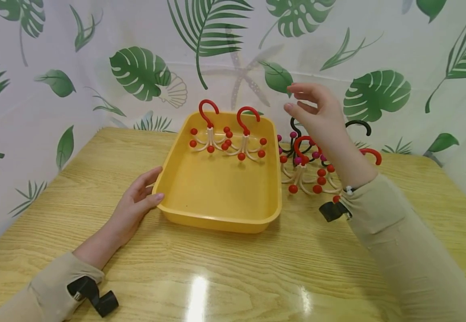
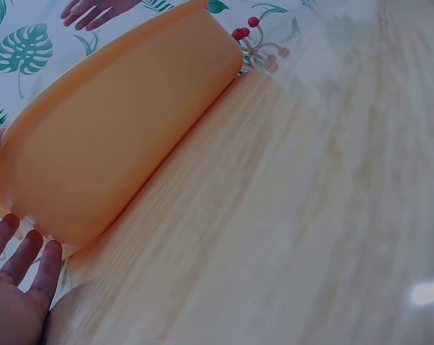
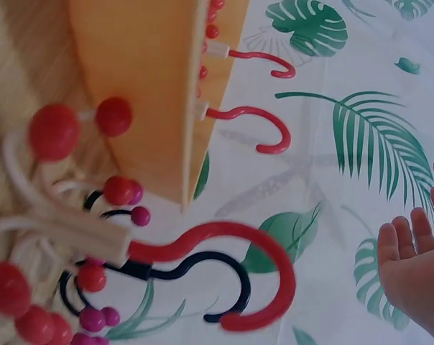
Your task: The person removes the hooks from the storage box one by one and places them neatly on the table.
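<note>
The red-hooked hanger (image 1: 302, 165) stands on the surface (image 1: 200, 264), just outside the right wall of the yellow tray (image 1: 216, 219). Governing relation: it lies below the right hand (image 1: 319, 112), which is the nearer; the left hand (image 1: 136, 201) is well apart, across the tray. Its long axis runs upright through stem and hook; the hook points up, its mouth to the right, and the ball-tipped arms splay out at the base.

Right hand: raised, fingers loosely bent, thumb and fingertips apart, nothing held. Left hand: extended fingers and thumb rest against the tray's near-left corner.

The tray's long axis runs away from the person. Two seated hangers (image 1: 245, 139) stand inside its far end. Black-hooked hangers (image 1: 295, 127) stand behind the first hanger. A leaf-patterned cloth (image 1: 96, 27) hangs beyond.
</note>
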A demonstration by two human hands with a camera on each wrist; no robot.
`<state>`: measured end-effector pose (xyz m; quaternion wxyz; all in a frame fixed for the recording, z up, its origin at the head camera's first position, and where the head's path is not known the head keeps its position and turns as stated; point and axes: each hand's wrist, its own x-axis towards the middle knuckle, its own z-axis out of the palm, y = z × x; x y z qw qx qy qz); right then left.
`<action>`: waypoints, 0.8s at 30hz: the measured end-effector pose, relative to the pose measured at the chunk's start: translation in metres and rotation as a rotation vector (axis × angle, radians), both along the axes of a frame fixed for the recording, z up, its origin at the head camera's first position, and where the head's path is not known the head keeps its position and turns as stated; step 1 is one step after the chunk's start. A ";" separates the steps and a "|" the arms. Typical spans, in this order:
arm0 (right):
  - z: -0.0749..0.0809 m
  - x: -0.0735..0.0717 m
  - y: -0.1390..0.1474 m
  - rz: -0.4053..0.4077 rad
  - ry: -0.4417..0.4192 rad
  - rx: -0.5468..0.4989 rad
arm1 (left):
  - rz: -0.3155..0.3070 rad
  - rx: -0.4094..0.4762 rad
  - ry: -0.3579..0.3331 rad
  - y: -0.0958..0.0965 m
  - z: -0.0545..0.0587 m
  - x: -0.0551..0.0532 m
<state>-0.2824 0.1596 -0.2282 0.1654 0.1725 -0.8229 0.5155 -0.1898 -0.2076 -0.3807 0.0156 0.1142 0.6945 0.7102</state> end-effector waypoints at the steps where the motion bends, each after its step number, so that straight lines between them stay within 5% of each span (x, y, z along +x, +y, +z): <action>1: 0.002 -0.002 -0.005 0.017 -0.001 0.001 | -0.001 0.001 -0.001 0.000 0.000 0.000; 11: 0.018 -0.022 -0.045 0.056 -0.072 0.020 | -0.003 0.005 0.004 0.000 0.000 0.000; 24: 0.012 -0.052 -0.091 0.125 -0.186 0.034 | 0.001 0.011 0.004 0.000 0.001 0.000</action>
